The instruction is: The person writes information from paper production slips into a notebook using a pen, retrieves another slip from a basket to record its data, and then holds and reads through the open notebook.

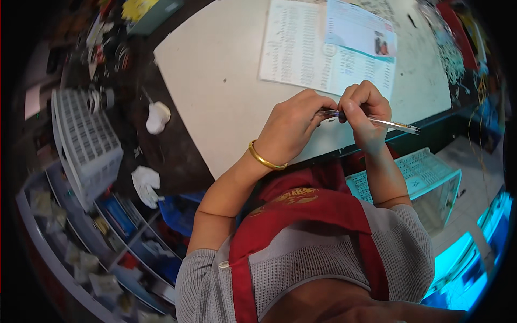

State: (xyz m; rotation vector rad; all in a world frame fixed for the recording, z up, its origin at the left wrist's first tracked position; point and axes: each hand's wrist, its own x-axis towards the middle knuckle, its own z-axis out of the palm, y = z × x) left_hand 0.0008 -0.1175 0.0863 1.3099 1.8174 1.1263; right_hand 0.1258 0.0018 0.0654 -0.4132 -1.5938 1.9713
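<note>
A slim clear-barrelled pen lies level across both hands, above the near edge of the pale tabletop. My right hand is closed round its barrel, and the far end sticks out to the right. At the pen's dark front end, the fingertips of my left hand are pinched together; their grip is partly hidden. A gold bangle circles my left wrist. Just beyond my hands lies an open sheet of handwritten columns, with a printed blue-and-white paper over its upper right part.
The white tabletop has a dark surface along its left, holding a white rounded object and a crumpled white cloth. White crate and partitioned bins stand left. A turquoise basket sits below right; tangled cords lie far right.
</note>
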